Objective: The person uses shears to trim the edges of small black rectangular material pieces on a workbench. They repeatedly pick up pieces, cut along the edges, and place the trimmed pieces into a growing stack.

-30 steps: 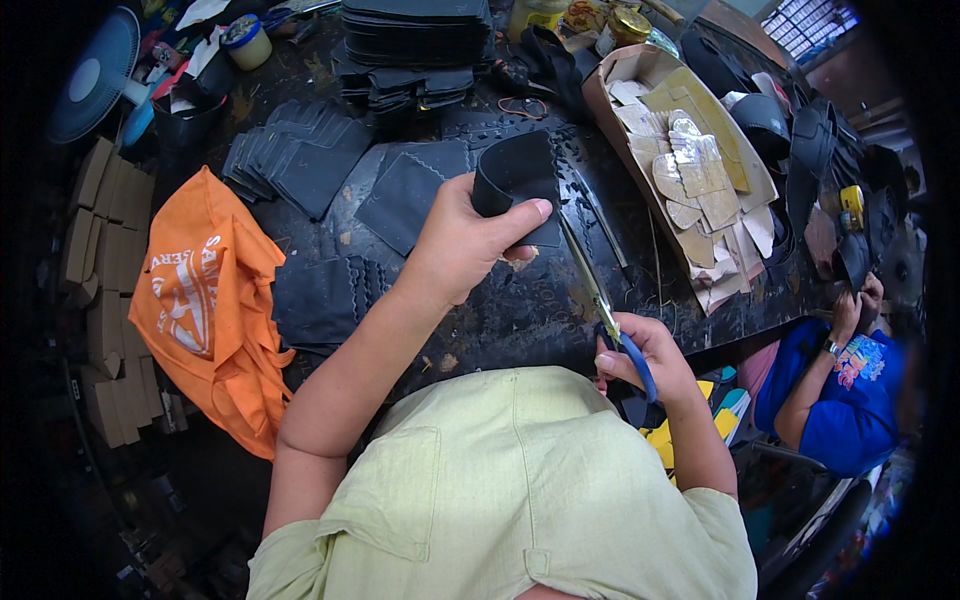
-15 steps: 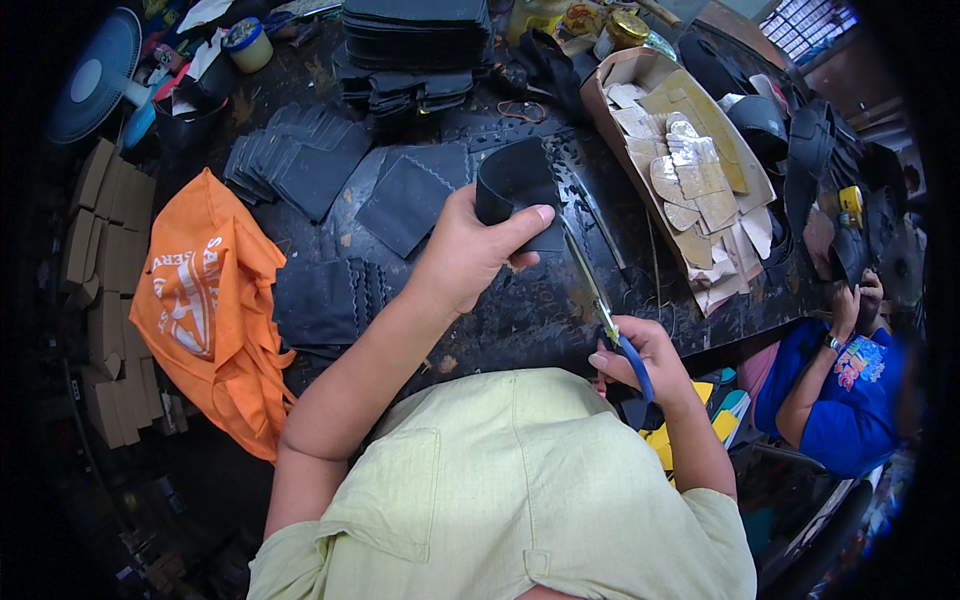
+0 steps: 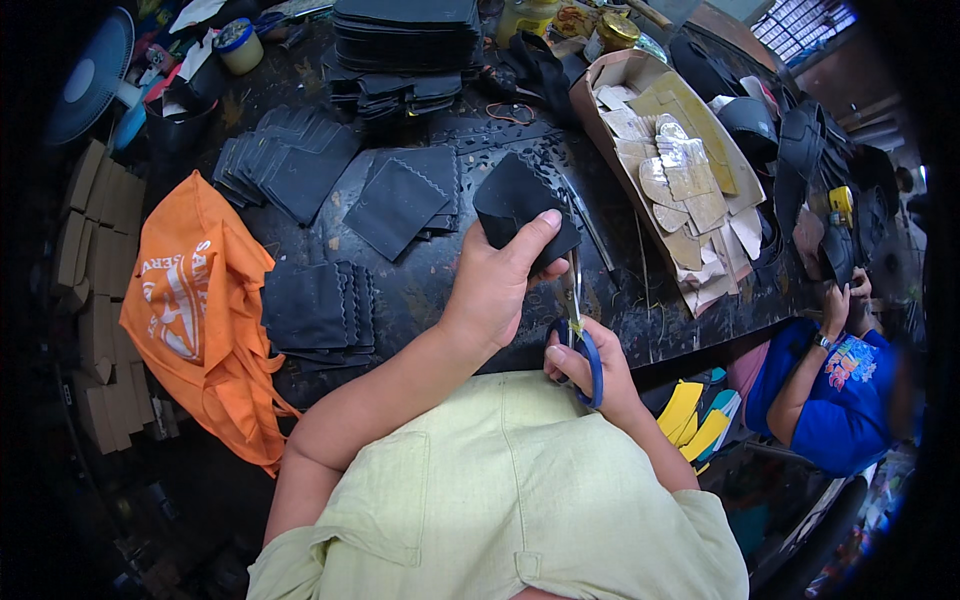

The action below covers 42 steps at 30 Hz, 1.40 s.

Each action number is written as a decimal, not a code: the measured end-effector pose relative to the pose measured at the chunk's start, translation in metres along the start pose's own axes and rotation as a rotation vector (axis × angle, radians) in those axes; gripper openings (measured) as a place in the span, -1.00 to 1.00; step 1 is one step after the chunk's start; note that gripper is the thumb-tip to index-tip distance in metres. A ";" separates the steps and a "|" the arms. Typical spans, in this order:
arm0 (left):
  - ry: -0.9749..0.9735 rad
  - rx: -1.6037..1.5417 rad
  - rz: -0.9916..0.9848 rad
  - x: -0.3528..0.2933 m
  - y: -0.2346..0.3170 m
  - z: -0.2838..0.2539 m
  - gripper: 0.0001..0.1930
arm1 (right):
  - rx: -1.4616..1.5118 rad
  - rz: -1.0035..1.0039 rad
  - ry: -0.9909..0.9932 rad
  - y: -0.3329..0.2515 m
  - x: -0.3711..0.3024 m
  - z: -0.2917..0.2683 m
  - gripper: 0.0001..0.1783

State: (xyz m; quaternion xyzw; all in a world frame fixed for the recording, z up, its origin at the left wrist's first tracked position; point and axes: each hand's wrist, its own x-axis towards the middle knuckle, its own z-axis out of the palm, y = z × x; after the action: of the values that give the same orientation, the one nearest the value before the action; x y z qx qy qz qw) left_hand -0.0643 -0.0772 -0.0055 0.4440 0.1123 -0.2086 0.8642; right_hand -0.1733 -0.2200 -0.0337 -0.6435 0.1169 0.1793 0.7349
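Note:
My left hand (image 3: 500,270) pinches a black leather-like piece (image 3: 515,200) between thumb and fingers, holding it above the dark table. In my right hand (image 3: 598,365) are blue-handled scissors (image 3: 590,352), their blades pointing up beside the piece's right edge. Part of the blades is hidden behind the piece and my left fingers. Left of the held piece lie black squares with zigzag edges (image 3: 398,205). Another overlapping row of similar wavy-edged pieces (image 3: 318,308) rests near my left forearm.
Black panels (image 3: 405,40) are stacked at the back, with fanned pieces (image 3: 290,160) left of them. A cardboard box (image 3: 620,140) holds patterns. An orange bag (image 3: 200,310) hangs at left; a person in blue (image 3: 835,395) works at right. Small black scraps (image 3: 535,150) dot the table.
The scissors and my right hand have moved left and closer to the held piece. My left hand has turned the piece, so more of its flat face shows.

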 end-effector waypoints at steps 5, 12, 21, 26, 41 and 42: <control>0.000 0.025 0.030 0.000 0.003 -0.001 -0.76 | -0.112 -0.039 0.087 -0.001 -0.001 -0.003 -0.78; -0.109 0.244 0.044 0.010 0.016 -0.014 -0.75 | -0.179 0.000 0.081 -0.009 -0.009 -0.017 -0.79; -0.098 -0.089 0.102 0.009 -0.008 -0.009 -0.72 | -0.072 -0.041 0.077 -0.002 -0.002 -0.008 -0.80; -0.075 -0.118 0.094 0.011 -0.011 -0.008 -0.71 | -0.066 -0.054 0.073 0.001 0.000 -0.009 -0.79; -0.182 0.245 0.140 0.026 0.024 -0.028 -0.63 | -0.024 0.041 -0.161 -0.006 -0.010 -0.044 -0.79; -0.190 0.261 0.139 0.026 0.026 -0.029 -0.63 | -0.028 0.049 -0.159 -0.006 -0.010 -0.045 -0.78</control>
State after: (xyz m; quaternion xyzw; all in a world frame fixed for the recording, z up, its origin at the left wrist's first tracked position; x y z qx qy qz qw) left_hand -0.0300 -0.0471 -0.0135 0.5374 -0.0290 -0.2019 0.8183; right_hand -0.1769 -0.2661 -0.0303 -0.6343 0.0716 0.2494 0.7282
